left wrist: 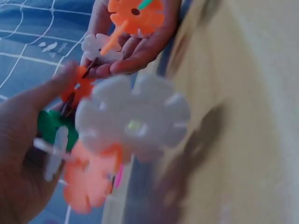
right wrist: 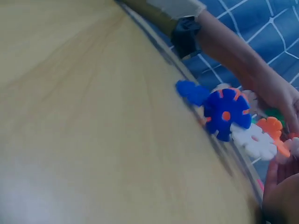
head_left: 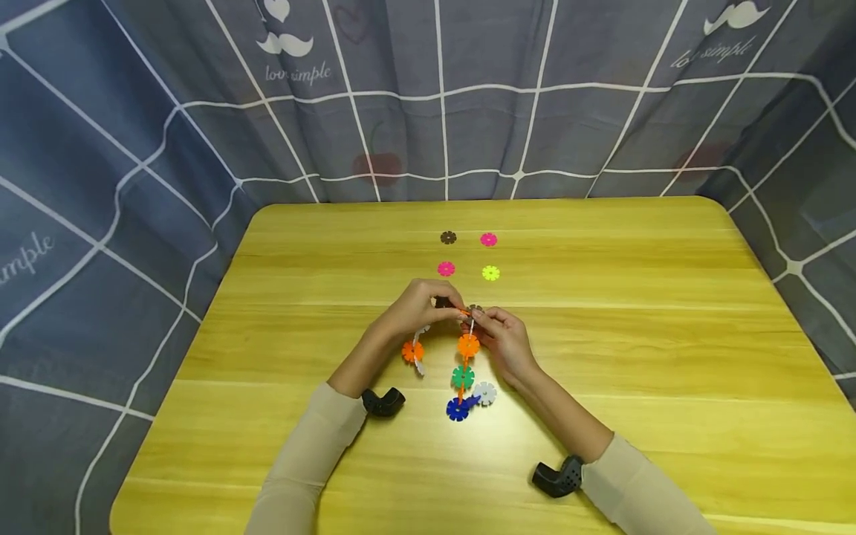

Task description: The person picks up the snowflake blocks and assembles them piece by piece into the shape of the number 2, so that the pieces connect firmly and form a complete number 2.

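A chain of interlocking notched plastic discs is held up between both hands above the table. My left hand [head_left: 416, 306] pinches it near an orange disc [left wrist: 77, 86], with a green disc [left wrist: 56, 128] by the palm. My right hand [head_left: 510, 343] grips it close by, at a whitish disc [left wrist: 100, 46]. From the right side hang an orange disc [head_left: 469, 345], a green disc [head_left: 463, 377], a blue disc [right wrist: 226, 114] and a white disc [right wrist: 254, 140]. Below my left hand dangles another orange disc [head_left: 412, 352]. Fingers hide the joint between the hands.
On the wooden table [head_left: 267, 334], beyond the hands, lie a brown disc [head_left: 448, 238], a pink disc [head_left: 489, 239], another pink disc [head_left: 446, 269] and a yellow-green disc [head_left: 491, 273]. A grey checked curtain [head_left: 481, 134] surrounds the table's back and sides.
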The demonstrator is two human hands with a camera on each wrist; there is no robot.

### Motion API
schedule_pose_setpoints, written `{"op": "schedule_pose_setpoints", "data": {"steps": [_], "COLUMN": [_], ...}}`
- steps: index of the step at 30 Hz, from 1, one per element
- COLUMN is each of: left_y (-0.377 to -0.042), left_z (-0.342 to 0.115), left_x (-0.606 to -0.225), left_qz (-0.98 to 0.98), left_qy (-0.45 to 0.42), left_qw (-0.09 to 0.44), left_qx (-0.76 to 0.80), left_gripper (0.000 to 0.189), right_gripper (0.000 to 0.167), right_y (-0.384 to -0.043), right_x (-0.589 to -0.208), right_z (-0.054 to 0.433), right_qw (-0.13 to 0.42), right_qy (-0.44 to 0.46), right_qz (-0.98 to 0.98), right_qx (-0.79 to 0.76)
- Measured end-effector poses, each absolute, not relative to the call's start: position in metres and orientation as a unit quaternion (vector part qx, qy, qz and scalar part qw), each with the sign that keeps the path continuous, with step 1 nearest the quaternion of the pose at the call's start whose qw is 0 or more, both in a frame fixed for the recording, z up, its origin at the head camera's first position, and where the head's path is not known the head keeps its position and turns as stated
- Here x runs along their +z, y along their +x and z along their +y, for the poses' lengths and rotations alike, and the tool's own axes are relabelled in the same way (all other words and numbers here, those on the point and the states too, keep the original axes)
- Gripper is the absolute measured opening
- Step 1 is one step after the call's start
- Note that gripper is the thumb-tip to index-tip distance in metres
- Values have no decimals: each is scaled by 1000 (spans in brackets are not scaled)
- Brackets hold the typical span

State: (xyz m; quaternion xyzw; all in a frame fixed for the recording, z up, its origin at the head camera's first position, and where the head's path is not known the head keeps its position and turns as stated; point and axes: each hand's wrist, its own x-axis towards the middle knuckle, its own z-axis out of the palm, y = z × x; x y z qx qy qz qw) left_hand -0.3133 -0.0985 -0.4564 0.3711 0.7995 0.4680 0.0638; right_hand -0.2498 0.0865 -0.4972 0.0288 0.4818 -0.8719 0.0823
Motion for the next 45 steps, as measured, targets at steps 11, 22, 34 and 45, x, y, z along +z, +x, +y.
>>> {"op": "schedule_pose_setpoints", "data": {"steps": [11, 22, 34, 45], "left_y": [-315, -312, -317, -322], "left_z": [-116, -103, -109, -109], "left_x": [-450, -451, -451, -453], "left_qz": [757, 829, 798, 784], "left_qy": [247, 404, 456, 455], "left_qw": [159, 38, 84, 111], "left_qx": [584, 383, 385, 408], "left_gripper": [41, 3, 6, 6], "right_gripper": [12, 4, 16, 20], "right_y": [-255, -247, -243, -242], "right_x": [-497, -501, -501, -496], "right_z": [93, 84, 76, 71], "right_qw": [98, 57, 22, -8], "right_qy": [84, -10, 8, 46], "right_qz": [383, 525, 566, 560], "right_qx": [-915, -849, -824, -827]}}
